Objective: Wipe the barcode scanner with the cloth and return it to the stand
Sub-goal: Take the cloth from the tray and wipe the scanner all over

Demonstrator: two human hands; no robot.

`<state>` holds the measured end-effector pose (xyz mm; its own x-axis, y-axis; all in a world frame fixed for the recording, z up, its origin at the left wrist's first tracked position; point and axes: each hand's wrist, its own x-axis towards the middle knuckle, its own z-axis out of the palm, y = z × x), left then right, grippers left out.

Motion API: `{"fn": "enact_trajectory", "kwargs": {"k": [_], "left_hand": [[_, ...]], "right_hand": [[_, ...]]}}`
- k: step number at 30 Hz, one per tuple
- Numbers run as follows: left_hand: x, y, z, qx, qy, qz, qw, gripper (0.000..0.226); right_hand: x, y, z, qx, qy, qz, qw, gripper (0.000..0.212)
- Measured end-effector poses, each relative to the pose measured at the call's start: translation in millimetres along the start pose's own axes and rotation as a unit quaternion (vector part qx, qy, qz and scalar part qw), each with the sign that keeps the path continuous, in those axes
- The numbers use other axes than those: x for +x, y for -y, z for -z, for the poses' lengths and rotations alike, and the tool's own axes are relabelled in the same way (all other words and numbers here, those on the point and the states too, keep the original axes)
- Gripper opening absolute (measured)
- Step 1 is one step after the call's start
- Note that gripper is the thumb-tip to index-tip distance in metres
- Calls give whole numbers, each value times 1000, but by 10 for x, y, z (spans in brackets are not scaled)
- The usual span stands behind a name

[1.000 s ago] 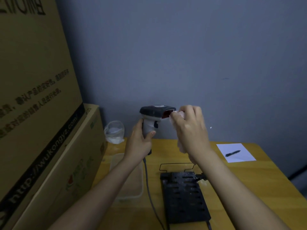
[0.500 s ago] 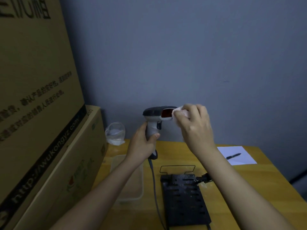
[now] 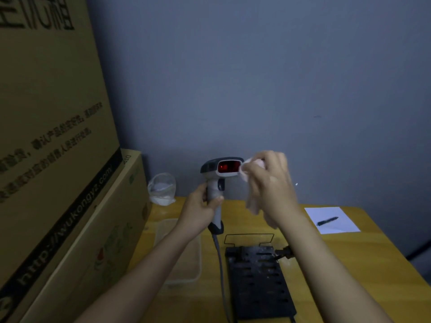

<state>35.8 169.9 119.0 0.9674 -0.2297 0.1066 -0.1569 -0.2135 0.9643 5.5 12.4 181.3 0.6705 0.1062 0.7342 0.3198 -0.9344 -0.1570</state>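
The barcode scanner (image 3: pixel 221 169) is grey with a dark top and a red window, held upright above the yellow table (image 3: pixel 363 257). My left hand (image 3: pixel 200 210) grips its handle. My right hand (image 3: pixel 270 185) holds a pale pink cloth (image 3: pixel 253 202) bunched against the right edge of the scanner's window; part of the cloth hangs below my palm. The scanner's grey cable (image 3: pixel 220 264) drops to the table. A black perforated stand (image 3: pixel 258 283) with a wire bracket at its far end lies flat under my hands.
Big cardboard boxes (image 3: pixel 53 159) wall off the left side. A clear plastic tray (image 3: pixel 184 252) lies left of the stand, a crumpled clear bag (image 3: pixel 162 188) sits by the wall. A pen (image 3: pixel 327 221) rests on white paper (image 3: pixel 335 227) at the right.
The scanner has turned so its red window faces me more fully. My right hand with the cloth has slid from over the window to its right edge.
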Motion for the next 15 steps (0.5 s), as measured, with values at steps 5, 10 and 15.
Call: {"fn": "enact_trajectory", "kwargs": {"k": [5,10,15], "left_hand": [[31,-38,-52,-6,5,-14,1000,21],[35,-9,-67,3,0,-29,1000,19],[46,4,-74,27,-8,-28,999,23]], "right_hand": [[-39,157,55,47,-95,-27,994,27],[-156,32,-38,-31,7,58,998,22],[-173,138,-53,49,-21,-53,997,23]]}}
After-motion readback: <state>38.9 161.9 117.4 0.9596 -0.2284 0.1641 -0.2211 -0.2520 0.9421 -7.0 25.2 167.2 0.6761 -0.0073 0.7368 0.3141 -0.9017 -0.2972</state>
